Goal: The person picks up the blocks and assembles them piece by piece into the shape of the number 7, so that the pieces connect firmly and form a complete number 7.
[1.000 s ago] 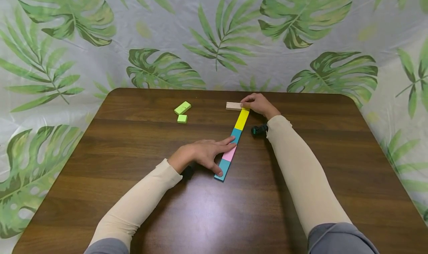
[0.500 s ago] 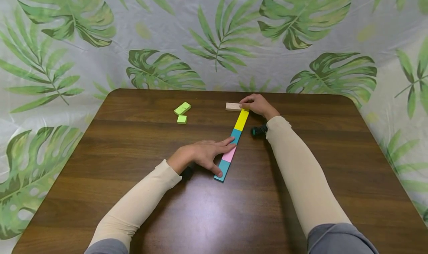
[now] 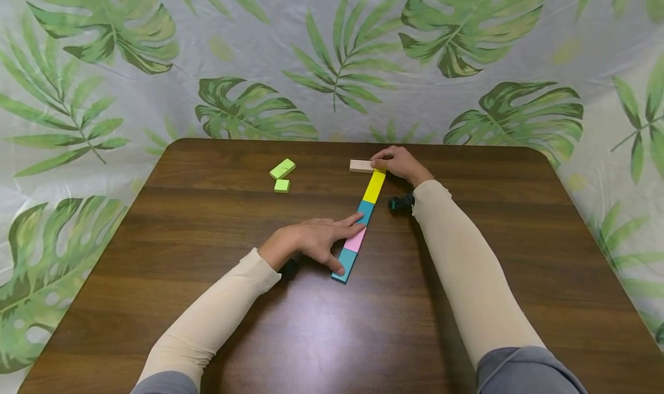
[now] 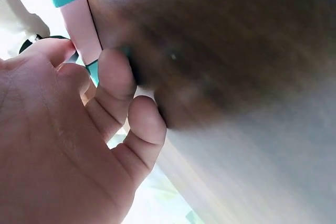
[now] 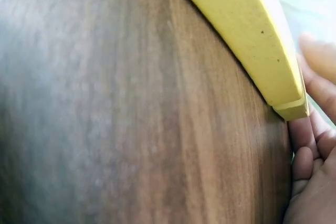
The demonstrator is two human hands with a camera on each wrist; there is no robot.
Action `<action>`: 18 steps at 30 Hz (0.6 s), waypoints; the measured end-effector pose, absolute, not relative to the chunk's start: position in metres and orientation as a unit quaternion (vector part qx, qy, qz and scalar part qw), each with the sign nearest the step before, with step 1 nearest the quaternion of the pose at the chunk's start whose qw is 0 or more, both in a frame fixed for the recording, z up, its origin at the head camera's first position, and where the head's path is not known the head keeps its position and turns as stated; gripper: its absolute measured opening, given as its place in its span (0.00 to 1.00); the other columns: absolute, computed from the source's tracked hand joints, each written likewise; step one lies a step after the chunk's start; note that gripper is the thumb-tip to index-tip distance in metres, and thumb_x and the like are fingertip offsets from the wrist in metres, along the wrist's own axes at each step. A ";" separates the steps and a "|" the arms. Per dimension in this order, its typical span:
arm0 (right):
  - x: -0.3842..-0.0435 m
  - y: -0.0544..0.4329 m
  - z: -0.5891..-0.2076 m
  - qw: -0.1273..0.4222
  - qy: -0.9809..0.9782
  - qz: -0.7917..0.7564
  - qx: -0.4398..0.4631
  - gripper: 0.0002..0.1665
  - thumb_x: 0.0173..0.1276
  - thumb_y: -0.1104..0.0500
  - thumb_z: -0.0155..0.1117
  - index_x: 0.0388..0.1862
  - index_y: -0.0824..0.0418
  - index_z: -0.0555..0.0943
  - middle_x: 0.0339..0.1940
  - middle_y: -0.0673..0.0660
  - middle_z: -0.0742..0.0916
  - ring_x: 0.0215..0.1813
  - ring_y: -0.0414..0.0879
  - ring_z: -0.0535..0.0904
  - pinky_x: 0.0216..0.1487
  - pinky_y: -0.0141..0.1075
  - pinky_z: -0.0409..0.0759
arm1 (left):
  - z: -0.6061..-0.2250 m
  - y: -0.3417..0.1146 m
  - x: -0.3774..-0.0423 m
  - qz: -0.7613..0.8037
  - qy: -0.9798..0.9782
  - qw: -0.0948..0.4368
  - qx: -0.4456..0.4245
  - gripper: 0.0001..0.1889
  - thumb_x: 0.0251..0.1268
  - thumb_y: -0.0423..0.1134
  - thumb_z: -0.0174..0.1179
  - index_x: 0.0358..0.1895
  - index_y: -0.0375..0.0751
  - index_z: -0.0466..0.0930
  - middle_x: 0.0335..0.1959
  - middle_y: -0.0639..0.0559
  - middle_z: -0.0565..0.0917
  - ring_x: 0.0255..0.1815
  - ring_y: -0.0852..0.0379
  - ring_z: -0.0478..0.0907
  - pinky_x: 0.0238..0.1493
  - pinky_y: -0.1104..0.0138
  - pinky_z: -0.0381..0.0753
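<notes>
A straight row of flat blocks runs away from me in the head view: a near blue block (image 3: 344,262), a pink block (image 3: 355,241), a second blue block (image 3: 366,209) and a yellow block (image 3: 374,186). My left hand (image 3: 319,237) lies spread along its left side, thumb on the near blue block and fingertips by the pink and second blue blocks. At the far end, my right hand (image 3: 398,162) pinches the right end of a plain wooden block (image 3: 360,166), set crosswise at the yellow block's tip. In the right wrist view, fingers (image 5: 302,163) bend behind the yellow end.
Two lime-green blocks, a longer one (image 3: 282,168) and a small one (image 3: 282,186), lie on the brown wooden table (image 3: 218,227) at the back left. Behind the table's far edge hangs a leaf-patterned cloth (image 3: 358,54).
</notes>
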State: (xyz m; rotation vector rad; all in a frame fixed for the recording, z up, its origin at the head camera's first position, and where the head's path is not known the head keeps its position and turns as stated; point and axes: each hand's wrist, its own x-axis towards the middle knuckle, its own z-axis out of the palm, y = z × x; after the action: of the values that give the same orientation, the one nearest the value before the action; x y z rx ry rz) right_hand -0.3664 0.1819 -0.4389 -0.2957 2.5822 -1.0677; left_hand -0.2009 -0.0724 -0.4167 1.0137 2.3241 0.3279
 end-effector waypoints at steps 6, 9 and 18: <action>-0.367 0.184 -0.440 0.171 0.897 -0.397 -0.094 0.21 0.75 0.53 0.58 0.63 0.61 0.80 0.71 0.63 0.72 0.68 0.60 0.67 0.70 0.53 0.68 | -0.418 -0.074 -0.202 0.143 0.866 0.291 0.381 0.54 0.58 0.60 0.67 0.81 0.61 0.41 0.83 0.65 0.32 0.82 0.49 0.51 0.77 0.52 0.59; -0.367 0.185 -0.441 0.171 0.898 -0.394 -0.096 0.21 0.75 0.53 0.59 0.63 0.60 0.80 0.71 0.62 0.72 0.68 0.59 0.68 0.69 0.53 0.69 | -0.418 -0.078 -0.207 0.197 0.849 0.304 0.384 0.53 0.61 0.58 0.66 0.82 0.55 0.40 0.83 0.61 0.32 0.83 0.50 0.47 0.79 0.53 0.56; -0.370 0.185 -0.443 0.173 0.903 -0.378 -0.104 0.24 0.75 0.50 0.59 0.64 0.59 0.79 0.72 0.62 0.71 0.70 0.61 0.66 0.71 0.54 0.67 | -0.402 -0.110 -0.233 0.288 0.856 0.239 0.357 0.45 0.68 0.50 0.61 0.81 0.43 0.46 0.84 0.50 0.42 0.37 0.55 0.76 0.43 0.66 0.76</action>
State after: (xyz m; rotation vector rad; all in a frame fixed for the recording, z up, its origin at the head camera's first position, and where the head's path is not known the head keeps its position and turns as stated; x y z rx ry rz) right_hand -0.3698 0.1853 -0.4434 -0.2959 2.5622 -1.0731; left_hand -0.2334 -0.1100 -0.4021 0.9765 2.3436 0.7875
